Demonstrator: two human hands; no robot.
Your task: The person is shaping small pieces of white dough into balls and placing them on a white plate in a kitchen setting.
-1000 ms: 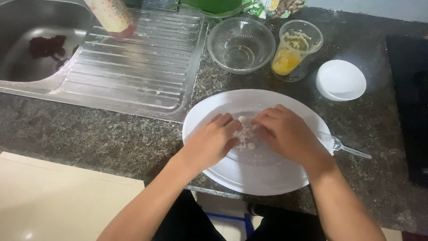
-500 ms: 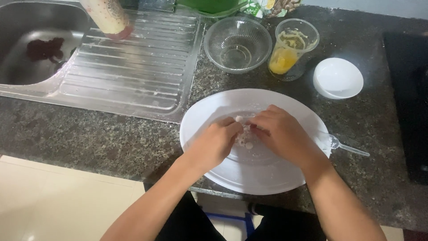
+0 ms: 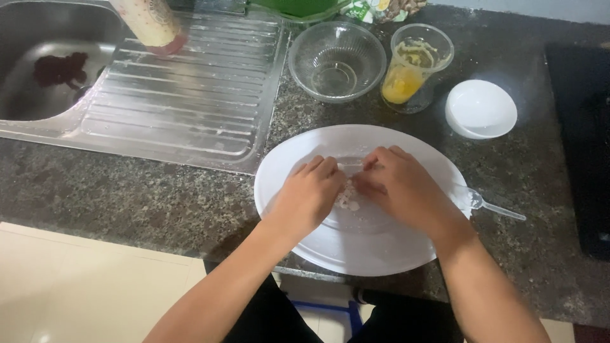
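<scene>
Dough lump [image 3: 348, 197] — small, pale, floury — sits at the centre of the white plate [image 3: 356, 251] on the speckled counter [image 3: 159, 203], pinched between the curled fingertips of the left hand [image 3: 308, 197] and right hand [image 3: 400, 187], with a clear plastic spoon [image 3: 495, 206] at the plate's right rim.

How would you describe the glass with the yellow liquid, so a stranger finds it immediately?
Start at the big white plate on the dark stone counter. Behind it stand three vessels in a row. The middle one is the clear tumbler, the only one with yellow liquid, between an empty glass bowl and a small white bowl.
</scene>
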